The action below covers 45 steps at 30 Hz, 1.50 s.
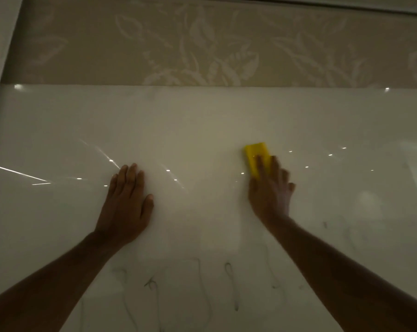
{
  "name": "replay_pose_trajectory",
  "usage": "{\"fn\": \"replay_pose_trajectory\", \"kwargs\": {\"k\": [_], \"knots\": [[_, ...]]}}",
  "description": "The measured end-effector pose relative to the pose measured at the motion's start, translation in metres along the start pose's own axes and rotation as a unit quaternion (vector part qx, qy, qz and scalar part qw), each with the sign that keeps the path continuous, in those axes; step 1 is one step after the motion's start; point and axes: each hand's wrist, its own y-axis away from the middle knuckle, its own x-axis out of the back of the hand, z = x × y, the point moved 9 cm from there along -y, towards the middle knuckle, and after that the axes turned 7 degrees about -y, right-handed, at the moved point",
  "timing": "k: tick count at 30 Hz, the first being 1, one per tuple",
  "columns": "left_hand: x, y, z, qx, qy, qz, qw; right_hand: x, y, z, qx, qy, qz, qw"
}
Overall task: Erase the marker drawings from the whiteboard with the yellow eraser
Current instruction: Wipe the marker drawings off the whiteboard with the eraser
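Left hand (127, 202) lies flat and empty on the whiteboard (202, 121), bracing. Faint drawings (202, 286) remain below both hands. Right hand (269, 190), fingers spread, presses the eraser (255, 155) flat; firm overlapping downward strokes would likely clear them best.

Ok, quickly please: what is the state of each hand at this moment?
Left hand: open, flat on the glossy white whiteboard, holding nothing.
Right hand: fingers pressing the yellow rectangular eraser against the board; blurred.
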Motion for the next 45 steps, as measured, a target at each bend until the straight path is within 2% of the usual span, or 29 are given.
{"fn": "replay_pose_trajectory", "kwargs": {"k": [1,3,4,6,7,8,10,12,13,14,15,16,18,20,22,23,24,27,29,31,33,35,37,39,40,43,45], "knots": [[0.0,-0.002,0.005,-0.003,0.001,-0.001,1.0,-0.005,0.022,-0.021,0.09,0.007,-0.026,0.996],[0.0,-0.007,0.015,-0.011,0.002,-0.004,1.0,-0.012,0.076,-0.052,0.267,0.018,-0.078,0.96],[0.0,-0.009,0.022,-0.014,0.002,-0.005,1.0,-0.01,0.094,-0.055,0.328,0.021,-0.093,0.94],[-0.002,-0.013,0.038,-0.022,0.005,-0.007,1.0,-0.002,0.094,-0.04,0.372,0.03,-0.107,0.922],[-0.003,-0.014,0.047,-0.028,0.006,-0.007,1.0,-0.003,0.08,-0.02,0.343,0.055,-0.109,0.931],[-0.003,-0.016,0.055,-0.035,0.005,-0.007,0.999,-0.001,0.058,0.009,0.273,0.075,-0.101,0.954],[-0.004,-0.018,0.069,-0.046,0.005,-0.004,0.999,0.016,0.02,0.084,0.075,0.052,-0.046,0.995],[-0.006,-0.019,0.08,-0.053,0.007,-0.005,0.999,0.037,0.011,0.147,-0.106,0.0,0.016,0.994],[-0.008,-0.02,0.085,-0.056,0.007,-0.007,0.998,0.04,0.014,0.163,-0.168,-0.006,0.024,0.985],[-0.009,-0.02,0.089,-0.058,0.007,-0.009,0.998,0.038,0.019,0.165,-0.195,-0.003,0.021,0.981],[-0.011,-0.021,0.093,-0.057,0.008,-0.01,0.998,0.037,0.025,0.152,-0.176,0.003,0.015,0.984],[-0.012,-0.022,0.096,-0.052,0.011,-0.011,0.999,0.036,0.032,0.128,-0.112,0.008,0.007,0.994],[-0.013,-0.028,0.101,-0.034,0.016,-0.008,0.999,0.021,0.065,0.066,0.101,0.042,-0.047,0.993],[-0.014,-0.035,0.113,-0.029,0.019,-0.006,0.999,0.01,0.111,0.028,0.283,0.045,-0.126,0.95],[-0.016,-0.04,0.133,-0.043,0.02,-0.006,0.999,0.018,0.118,0.027,0.361,0.026,-0.148,0.92],[-0.016,-0.043,0.144,-0.053,0.021,-0.005,0.998,0.02,0.104,0.039,0.354,0.031,-0.141,0.924],[-0.018,-0.045,0.155,-0.061,0.022,-0.004,0.998,0.022,0.082,0.058,0.309,0.033,-0.128,0.942],[-0.022,-0.05,0.178,-0.072,0.017,0.0,0.997,0.039,0.01,0.148,0.056,0.029,-0.065,0.996],[-0.024,-0.054,0.183,-0.059,0.02,0.003,0.998,0.053,-0.017,0.195,-0.098,0.011,-0.022,0.995],[-0.026,-0.058,0.185,-0.042,0.026,0.002,0.999,0.057,-0.019,0.201,-0.164,0.015,-0.01,0.986],[-0.027,-0.061,0.186,-0.032,0.029,0.005,0.999,0.05,0.003,0.169,-0.1,0.028,-0.031,0.994],[-0.027,-0.06,0.193,-0.034,0.028,0.007,0.999,0.04,0.06,0.121,0.072,0.018,-0.067,0.995],[-0.027,-0.057,0.201,-0.041,0.023,0.011,0.999,0.032,0.138,0.095,0.239,0.024,-0.132,0.962],[-0.028,-0.053,0.206,-0.044,0.02,0.018,0.999,0.036,0.166,0.106,0.309,0.029,-0.178,0.934],[-0.028,-0.051,0.208,-0.043,0.02,0.02,0.999,0.039,0.158,0.124,0.284,0.029,-0.178,0.942],[-0.028,-0.05,0.211,-0.04,0.018,0.028,0.999,0.061,0.1,0.227,0.02,0.014,-0.091,0.996],[-0.028,-0.05,0.212,-0.04,0.018,0.032,0.999,0.081,0.086,0.289,-0.142,0.014,-0.014,0.99]]}}
